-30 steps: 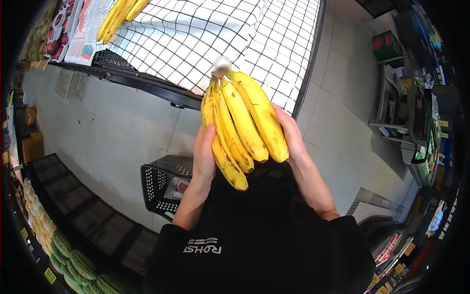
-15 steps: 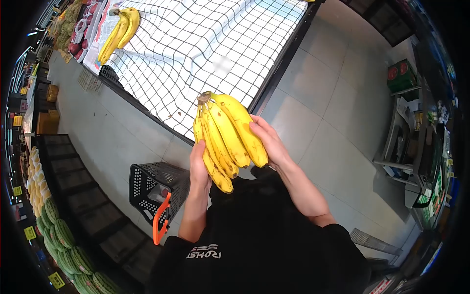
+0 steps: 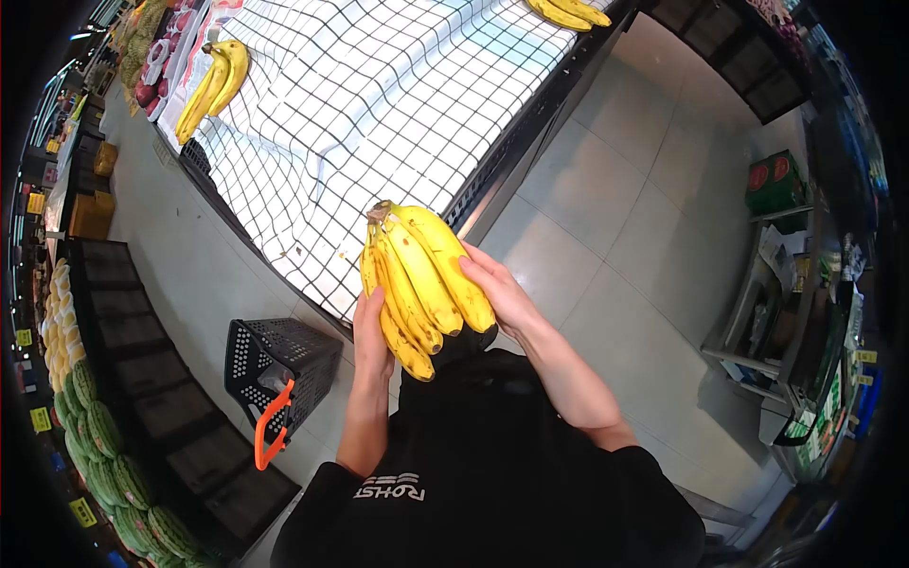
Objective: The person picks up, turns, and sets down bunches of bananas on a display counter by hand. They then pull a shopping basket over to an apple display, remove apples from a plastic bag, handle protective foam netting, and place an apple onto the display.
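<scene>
A bunch of several yellow bananas [image 3: 417, 275] with small brown specks is held in front of my chest, its stem end pointing away from me. My left hand [image 3: 372, 327] grips the bunch along its left side, thumb on top. On the right side, my right hand [image 3: 497, 289] clasps the outermost banana, its thumb also on top. The fingers beneath the bunch are hidden. Just beyond the stem lies the near corner of a display table [image 3: 331, 180] covered with a white, black-checked cloth.
Smaller banana bunches lie on the table's far left [image 3: 216, 85] and far right [image 3: 571, 13]. A black basket [image 3: 294, 364] with an orange handle [image 3: 275, 426] stands on the floor at my left. Watermelons [image 3: 104, 454] line the left shelf. A metal cart [image 3: 767, 312] stands at right.
The view has shifted, bringing a second banana bunch into sight at the table's far right. The held bunch sits slightly left and lower in view, still in both hands.
</scene>
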The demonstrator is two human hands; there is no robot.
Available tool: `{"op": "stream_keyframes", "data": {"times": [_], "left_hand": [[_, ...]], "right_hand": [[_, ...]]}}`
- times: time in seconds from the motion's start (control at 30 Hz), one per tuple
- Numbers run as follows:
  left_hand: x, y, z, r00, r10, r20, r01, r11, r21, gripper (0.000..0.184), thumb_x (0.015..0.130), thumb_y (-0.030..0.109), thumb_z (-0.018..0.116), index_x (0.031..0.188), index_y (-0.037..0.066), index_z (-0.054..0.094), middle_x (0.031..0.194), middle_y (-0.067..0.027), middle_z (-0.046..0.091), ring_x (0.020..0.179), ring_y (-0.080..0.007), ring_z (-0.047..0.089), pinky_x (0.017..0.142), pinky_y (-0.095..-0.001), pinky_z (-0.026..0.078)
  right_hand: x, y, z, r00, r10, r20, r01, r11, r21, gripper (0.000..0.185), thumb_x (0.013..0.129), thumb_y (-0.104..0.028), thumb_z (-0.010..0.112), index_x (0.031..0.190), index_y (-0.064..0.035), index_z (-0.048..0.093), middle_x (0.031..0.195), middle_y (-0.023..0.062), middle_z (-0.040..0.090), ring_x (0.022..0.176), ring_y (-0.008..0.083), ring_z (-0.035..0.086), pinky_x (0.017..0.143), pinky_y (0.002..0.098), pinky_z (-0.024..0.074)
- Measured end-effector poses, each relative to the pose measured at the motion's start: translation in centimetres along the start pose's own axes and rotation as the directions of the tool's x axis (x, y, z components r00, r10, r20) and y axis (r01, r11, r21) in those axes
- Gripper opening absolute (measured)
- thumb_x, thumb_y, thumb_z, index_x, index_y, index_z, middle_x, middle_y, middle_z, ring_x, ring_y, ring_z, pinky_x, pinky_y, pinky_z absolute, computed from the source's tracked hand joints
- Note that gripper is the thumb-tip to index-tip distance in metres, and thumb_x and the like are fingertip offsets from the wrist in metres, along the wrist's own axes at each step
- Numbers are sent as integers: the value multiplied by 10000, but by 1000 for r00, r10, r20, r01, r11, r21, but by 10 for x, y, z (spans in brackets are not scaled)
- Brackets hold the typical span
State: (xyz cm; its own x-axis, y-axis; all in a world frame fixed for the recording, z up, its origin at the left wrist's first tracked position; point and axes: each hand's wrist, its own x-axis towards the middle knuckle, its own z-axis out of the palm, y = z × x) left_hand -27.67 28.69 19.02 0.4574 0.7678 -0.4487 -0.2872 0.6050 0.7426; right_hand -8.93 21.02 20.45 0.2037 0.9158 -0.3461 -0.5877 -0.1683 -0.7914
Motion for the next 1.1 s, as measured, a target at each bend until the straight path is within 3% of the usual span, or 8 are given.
{"op": "stream_keyframes", "data": {"times": [0.33,0.43,0.6,0.73,1.1], "left_hand": [[85,17,74,991,135,19,-135,991,-15,411,984,134,524,1347,-26,418,1247,-133,566,1097,-180,577,933,-303,467],[118,23,104,994,103,-21,-103,995,-6,411,985,134,534,1349,-21,425,1248,-122,569,1096,-175,576,936,-302,462],[163,29,126,995,95,30,-93,994,-58,405,984,134,540,1347,-9,433,1236,-108,579,1092,-162,572,935,-290,454],[176,32,131,992,115,-58,-116,993,-9,400,984,141,543,1339,-5,432,1245,-100,569,1102,-154,559,934,-281,444],[210,17,157,974,196,-111,-191,980,51,467,982,135,537,1396,-12,378,1280,-117,545,1140,-170,538,970,-288,429]], "right_hand": [[75,-79,-47,997,43,59,-34,990,-134,602,956,-205,601,1469,-32,338,1366,98,518,1243,163,497,1027,290,403],[100,-117,-62,997,65,45,-50,962,-270,606,966,-204,564,1481,-25,300,1413,113,462,1273,184,468,1052,313,391],[137,-143,-78,998,64,-11,-64,964,-257,632,926,-200,640,1463,-33,353,1376,98,513,1243,167,495,1032,303,396],[167,-145,-86,994,104,34,-94,971,-221,637,923,-194,642,1463,-22,350,1377,105,511,1243,174,496,1035,303,395],[203,-167,-113,984,166,69,-145,960,-241,588,946,-207,605,1450,-23,368,1357,103,520,1215,174,517,1007,310,428]]}}
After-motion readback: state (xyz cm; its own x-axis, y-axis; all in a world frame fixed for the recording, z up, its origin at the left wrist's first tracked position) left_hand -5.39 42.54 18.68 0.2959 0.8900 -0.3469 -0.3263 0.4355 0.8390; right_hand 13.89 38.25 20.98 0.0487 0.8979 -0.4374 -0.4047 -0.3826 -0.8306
